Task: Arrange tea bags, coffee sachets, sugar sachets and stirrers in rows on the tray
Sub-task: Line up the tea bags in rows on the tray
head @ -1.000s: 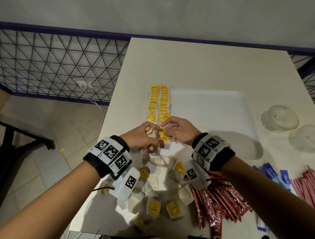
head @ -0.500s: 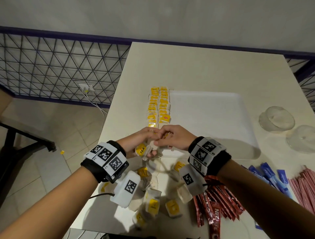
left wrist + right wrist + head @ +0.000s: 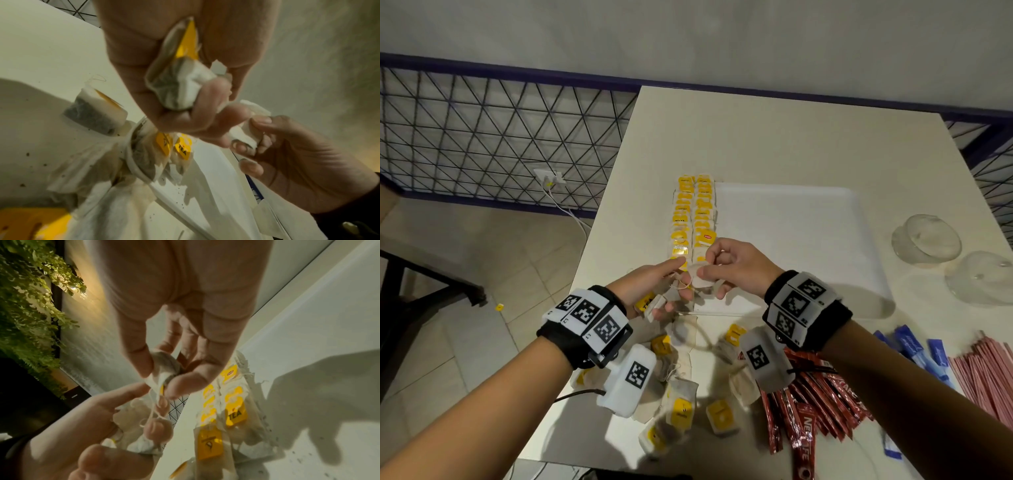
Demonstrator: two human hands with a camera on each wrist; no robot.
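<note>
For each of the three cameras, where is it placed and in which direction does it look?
Head: worn on the head, looks forward and down at the tray; both forearms show.
Left wrist: looks along the left hand, which holds tea bags.
Right wrist: looks along the right hand, which pinches a tea bag.
Shared: both wrist views show the opposite hand and the rows of tea bags.

tea bags (image 3: 693, 212): white, yellow tags | coffee sachets (image 3: 811, 404): red | sugar sachets (image 3: 914, 349): blue | stirrers (image 3: 986, 373): pink-red | tray (image 3: 791, 222): white
</note>
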